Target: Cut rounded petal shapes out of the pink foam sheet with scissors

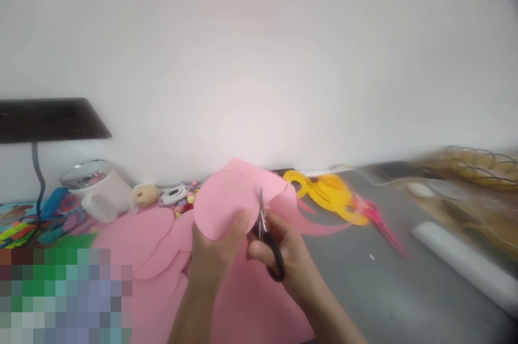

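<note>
My left hand grips a round piece of pink paper by its lower edge, thumb lying across the front. Black-handled scissors are in my right hand, fingers closed around the handles. The blades point upward at the right rim of the circle, where a strip of pink paper curls away to the right. Behind the circle a pointed corner of the same pink paper shows. Several cut pink circles overlap on the left, and more pink paper lies beneath my hands.
Yellow paper rings and pink scissors lie to the right, near a white bar-shaped object. A white mug, a wooden ball and small beads stand along the wall at left. A dark panel with a cable is further left.
</note>
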`<state>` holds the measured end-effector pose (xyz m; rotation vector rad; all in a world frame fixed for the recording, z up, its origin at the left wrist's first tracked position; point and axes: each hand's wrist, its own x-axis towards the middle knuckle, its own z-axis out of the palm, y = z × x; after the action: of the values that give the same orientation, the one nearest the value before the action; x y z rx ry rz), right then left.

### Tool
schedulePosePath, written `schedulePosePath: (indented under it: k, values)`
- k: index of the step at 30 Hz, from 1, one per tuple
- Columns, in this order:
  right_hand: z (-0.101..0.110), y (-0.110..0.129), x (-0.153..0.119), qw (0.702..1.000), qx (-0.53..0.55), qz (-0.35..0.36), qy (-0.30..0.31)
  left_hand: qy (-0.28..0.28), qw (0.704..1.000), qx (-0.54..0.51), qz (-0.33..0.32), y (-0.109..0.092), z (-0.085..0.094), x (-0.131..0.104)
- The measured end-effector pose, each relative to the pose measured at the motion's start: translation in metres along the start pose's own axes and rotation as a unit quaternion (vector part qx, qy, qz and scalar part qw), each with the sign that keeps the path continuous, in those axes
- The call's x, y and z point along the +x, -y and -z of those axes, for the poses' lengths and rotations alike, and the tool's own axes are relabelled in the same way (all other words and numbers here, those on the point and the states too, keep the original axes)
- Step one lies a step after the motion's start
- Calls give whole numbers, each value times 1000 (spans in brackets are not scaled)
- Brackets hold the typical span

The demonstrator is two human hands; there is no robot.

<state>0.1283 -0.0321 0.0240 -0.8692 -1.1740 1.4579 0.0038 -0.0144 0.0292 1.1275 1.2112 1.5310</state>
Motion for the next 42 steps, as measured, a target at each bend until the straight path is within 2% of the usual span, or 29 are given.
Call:
schedulePosePath:
  k: [7, 12, 21, 28, 32, 37, 42]
  values:
    - [-2, 2, 1, 1000, -2, -15, -13, 1, 1000, 1, -15, 1, 2, 1]
    - [-3, 3, 1, 1000, 6, -25, -12, 3, 1000, 9, -3, 2, 2, 0]
    - [-3, -5, 0, 999, -3, -28, -20, -56, 998, 0, 17, -5, -3, -2]
    - [-3, -4, 1, 1000, -7, -18, -15, -49, 999, -12, -16, -5, -8, -3]
    - [0, -4, 2, 1000, -3, 0, -10, -29, 1000, 3, 4, -9, -10, -7]
    - [1, -5, 0, 1000, 13, -1, -2, -43, 999, -16, 9, -15, -14, -10]
    - [0, -3, 0, 1000, -7, -2, -1, -20, 1000, -2, 11, -14, -11, -9]
